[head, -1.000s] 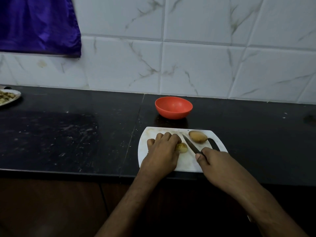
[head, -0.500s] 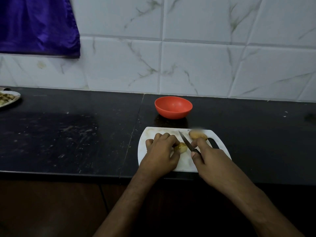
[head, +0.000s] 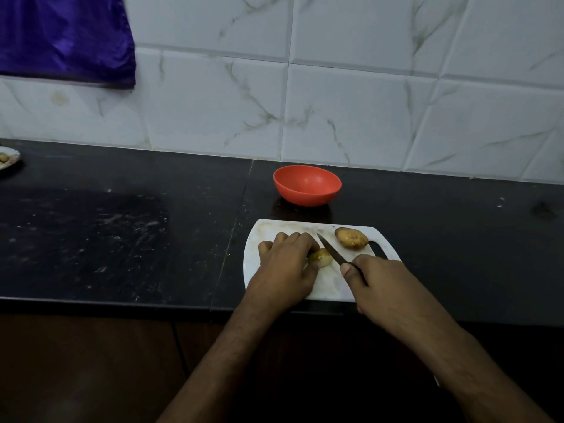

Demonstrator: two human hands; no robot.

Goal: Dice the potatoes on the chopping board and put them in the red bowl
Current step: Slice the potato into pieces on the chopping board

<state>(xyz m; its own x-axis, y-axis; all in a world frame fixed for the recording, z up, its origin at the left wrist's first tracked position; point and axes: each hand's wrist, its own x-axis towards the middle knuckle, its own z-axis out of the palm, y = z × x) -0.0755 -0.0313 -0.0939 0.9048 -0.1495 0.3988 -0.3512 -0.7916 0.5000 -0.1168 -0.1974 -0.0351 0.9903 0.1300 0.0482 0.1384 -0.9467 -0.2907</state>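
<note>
A white chopping board [head: 331,288] lies at the front edge of the black counter. My left hand [head: 285,267] presses down on a small potato piece [head: 320,257], mostly covering it. My right hand [head: 381,285] grips a dark-handled knife [head: 331,250], whose blade points up and left, just right of that piece. A whole brown potato [head: 351,238] rests at the board's far right, beside the handle slot. The red bowl [head: 306,185] stands empty behind the board.
The black counter [head: 122,233] stretches left, with a plate of food [head: 7,157] at its far left edge. A purple cloth [head: 64,38] hangs on the white tiled wall [head: 335,87] at upper left.
My right hand has shifted slightly with the knife: it went up and left towards the small piece, then drew back a little to the right. My left hand stays on the piece.
</note>
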